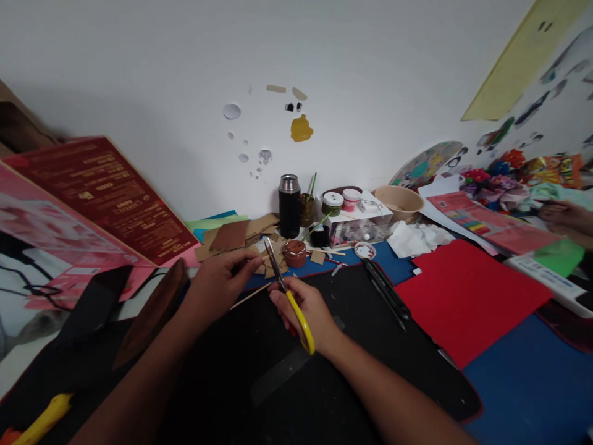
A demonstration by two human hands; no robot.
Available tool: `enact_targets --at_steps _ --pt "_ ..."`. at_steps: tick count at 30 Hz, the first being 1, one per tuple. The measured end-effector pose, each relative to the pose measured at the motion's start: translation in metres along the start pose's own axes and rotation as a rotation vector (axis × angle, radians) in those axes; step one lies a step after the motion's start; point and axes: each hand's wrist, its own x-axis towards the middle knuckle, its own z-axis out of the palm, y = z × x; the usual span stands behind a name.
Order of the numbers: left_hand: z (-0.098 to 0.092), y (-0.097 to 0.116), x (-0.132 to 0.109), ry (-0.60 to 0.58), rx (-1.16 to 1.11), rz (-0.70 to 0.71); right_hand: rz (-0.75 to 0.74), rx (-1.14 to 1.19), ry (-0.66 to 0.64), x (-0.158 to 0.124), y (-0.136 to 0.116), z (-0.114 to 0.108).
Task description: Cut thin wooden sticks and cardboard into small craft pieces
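Note:
My right hand is closed around the yellow handles of a pair of scissors. The blades point up and away, beside the fingertips of my left hand. Those left fingers are pinched together near the blades; a small pale sliver seems to be between them, too small to name. Below the left hand a thin wooden stick lies slanting over the black mat. Just beyond the blades stand an open jar of brown paint and scattered cardboard pieces.
Behind are a black thermos, a box bearing paint jars, and a tan bowl. Black pens and red paper lie to the right. A brown leaf-shaped piece lies left. Another person's hand shows far right.

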Motion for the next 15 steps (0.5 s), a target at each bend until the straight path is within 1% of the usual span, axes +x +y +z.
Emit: enact_targets --at_steps 6,15 --pt "-0.0004 0.0010 0.0009 -0.027 -0.003 0.016 -0.002 -0.007 0.009 0.0000 0.0012 -0.0002" --pt "-0.0017 0.0060 0.0008 -0.055 0.002 -0.003 0.013 -0.006 0.007 0.0009 0.0062 0.0003"
